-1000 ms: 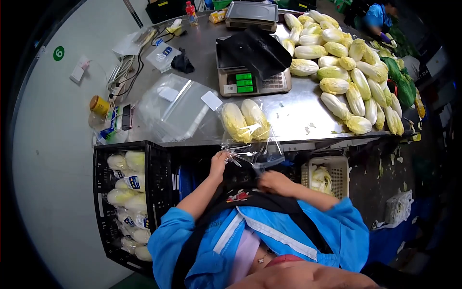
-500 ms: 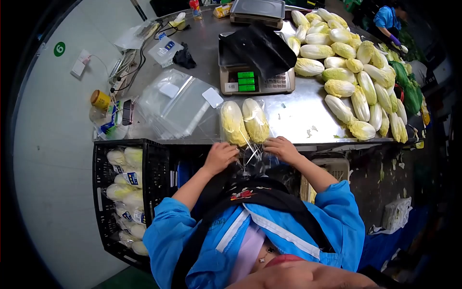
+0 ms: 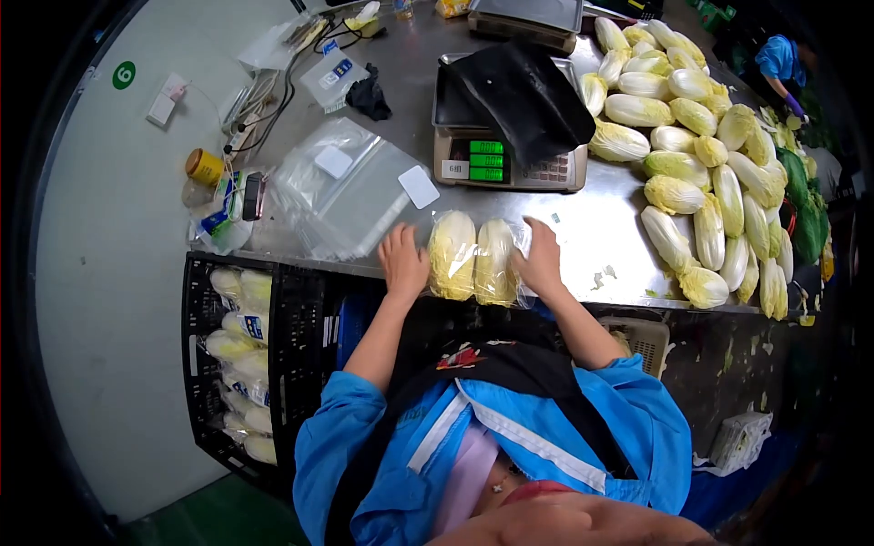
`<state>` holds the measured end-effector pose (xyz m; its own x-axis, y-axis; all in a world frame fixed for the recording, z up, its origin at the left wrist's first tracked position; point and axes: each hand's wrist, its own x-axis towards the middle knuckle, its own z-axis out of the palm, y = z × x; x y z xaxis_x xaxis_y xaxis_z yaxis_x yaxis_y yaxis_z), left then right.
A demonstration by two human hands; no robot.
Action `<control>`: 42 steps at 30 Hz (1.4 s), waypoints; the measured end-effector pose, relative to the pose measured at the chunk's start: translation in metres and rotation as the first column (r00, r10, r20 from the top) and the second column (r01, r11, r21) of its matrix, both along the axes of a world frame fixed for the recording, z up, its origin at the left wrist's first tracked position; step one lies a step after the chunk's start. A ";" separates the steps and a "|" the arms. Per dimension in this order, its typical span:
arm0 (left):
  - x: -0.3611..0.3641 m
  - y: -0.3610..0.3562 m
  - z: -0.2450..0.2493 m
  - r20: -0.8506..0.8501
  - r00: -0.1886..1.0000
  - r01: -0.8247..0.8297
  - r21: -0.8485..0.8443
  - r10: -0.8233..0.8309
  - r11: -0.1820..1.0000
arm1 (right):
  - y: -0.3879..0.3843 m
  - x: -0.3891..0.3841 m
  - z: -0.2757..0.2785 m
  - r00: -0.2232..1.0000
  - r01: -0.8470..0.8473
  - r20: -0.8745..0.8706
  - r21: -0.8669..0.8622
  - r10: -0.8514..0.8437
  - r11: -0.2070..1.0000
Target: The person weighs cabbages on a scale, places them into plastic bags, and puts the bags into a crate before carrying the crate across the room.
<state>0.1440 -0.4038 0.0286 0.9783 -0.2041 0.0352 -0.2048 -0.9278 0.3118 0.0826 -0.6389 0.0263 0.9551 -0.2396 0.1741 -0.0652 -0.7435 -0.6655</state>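
Observation:
Two small napa cabbages [image 3: 452,257] lie side by side in a clear plastic bag [image 3: 522,238] at the front edge of the steel table. Beside the bag on its left, my left hand [image 3: 403,262] rests with fingers stretched out, holding nothing. My right hand [image 3: 541,260] is against the bag's right side, its fingers extended and apart from the thumb. Whether it pinches any of the film is hard to see. A stack of flat clear bags [image 3: 350,196] spreads out just beyond my left hand.
Behind the bag stands a digital scale [image 3: 452,170] with a black sheet [image 3: 523,96] over it. Loose napa cabbages [image 3: 674,194] are heaped on the right. At lower left, a black crate [image 3: 303,314] holds bagged cabbages. A co-worker [image 3: 780,62] is at far right.
The bagged cabbages now lie with the film drawn over their near ends. My hands have moved from the bag's near end to its two sides, and their fingers have straightened.

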 end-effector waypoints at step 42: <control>0.053 0.343 0.125 -0.235 0.963 -0.248 -0.600 0.129 0.761 | 0.148 0.032 -0.025 0.842 -0.252 -0.242 0.615 0.483 0.747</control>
